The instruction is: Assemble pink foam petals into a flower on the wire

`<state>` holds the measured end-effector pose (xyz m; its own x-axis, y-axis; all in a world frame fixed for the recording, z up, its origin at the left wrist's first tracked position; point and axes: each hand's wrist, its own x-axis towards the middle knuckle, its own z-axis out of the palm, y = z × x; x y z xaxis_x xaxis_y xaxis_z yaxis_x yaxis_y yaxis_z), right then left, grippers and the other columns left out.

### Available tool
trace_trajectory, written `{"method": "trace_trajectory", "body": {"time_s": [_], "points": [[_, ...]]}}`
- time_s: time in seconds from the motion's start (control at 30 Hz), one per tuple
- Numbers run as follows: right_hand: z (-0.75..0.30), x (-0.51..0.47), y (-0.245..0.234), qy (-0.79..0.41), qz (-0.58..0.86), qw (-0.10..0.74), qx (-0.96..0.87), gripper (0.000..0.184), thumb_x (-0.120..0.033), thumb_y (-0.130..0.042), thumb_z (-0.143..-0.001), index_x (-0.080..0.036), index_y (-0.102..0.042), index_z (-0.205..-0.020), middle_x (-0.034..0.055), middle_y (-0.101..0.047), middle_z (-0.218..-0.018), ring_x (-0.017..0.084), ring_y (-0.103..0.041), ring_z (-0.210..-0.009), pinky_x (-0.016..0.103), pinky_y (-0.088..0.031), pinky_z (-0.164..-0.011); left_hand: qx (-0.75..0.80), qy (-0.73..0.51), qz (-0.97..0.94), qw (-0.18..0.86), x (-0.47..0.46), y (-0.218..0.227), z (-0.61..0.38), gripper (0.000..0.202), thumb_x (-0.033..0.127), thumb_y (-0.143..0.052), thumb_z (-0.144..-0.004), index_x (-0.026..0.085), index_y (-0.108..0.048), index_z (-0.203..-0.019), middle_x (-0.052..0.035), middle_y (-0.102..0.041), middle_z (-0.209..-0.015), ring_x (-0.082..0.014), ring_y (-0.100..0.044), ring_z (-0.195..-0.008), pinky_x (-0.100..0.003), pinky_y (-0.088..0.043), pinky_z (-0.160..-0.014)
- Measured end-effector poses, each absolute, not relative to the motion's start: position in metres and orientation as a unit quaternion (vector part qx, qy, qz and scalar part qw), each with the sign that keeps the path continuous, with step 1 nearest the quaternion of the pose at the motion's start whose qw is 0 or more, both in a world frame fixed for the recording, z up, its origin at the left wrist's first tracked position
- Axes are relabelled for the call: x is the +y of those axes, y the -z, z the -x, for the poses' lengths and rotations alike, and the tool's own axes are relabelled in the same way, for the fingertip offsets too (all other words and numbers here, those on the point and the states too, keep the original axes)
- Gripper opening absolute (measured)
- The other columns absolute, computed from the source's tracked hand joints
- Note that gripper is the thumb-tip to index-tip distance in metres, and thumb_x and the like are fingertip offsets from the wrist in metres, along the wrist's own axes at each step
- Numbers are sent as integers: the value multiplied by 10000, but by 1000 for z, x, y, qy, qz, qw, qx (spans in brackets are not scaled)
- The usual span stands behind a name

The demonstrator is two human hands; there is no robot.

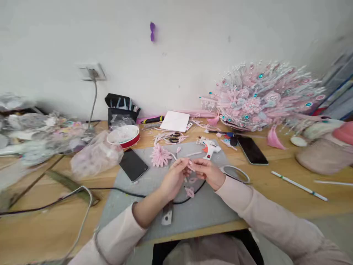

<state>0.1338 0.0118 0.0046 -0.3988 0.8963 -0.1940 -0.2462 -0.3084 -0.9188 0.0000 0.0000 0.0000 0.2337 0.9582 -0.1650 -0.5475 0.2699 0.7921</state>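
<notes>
My left hand (174, 178) and my right hand (209, 171) meet over the grey mat (132, 206), fingertips pinched together. Between them is a small piece of pink chenille stem (190, 165), mostly covered by the fingers. A fluffy pink chenille flower (160, 155) lies just beyond my left hand. Below the hands, a small pink loop piece (189, 191) rests near the black cable. Behind my right hand lies a white hot glue gun (211, 148) with an orange trigger.
Two phones lie left (134, 164) and right (252, 150) of the hands. A large beaded pink headdress (253, 99) stands at the back right. Scissors (174, 137), a ribbon roll (132, 141) and a plastic bag (93, 156) lie around. A black cable (121, 190) crosses the mat.
</notes>
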Motion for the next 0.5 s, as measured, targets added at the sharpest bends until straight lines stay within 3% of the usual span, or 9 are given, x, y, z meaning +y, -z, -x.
{"method": "trace_trajectory", "body": {"time_s": [0.5], "points": [[-134,14,-5,-691,425,354,-465,316,-423,-719,-544,-149,-580,-618,-64,-512,-500,22,-357,-364,181,-204,-351,371,-530,-284,708,1,-3,1,219,362,-596,-721,163,-517,-679,30,-531,-567,-93,-499,-528,-223,-364,-550]]}}
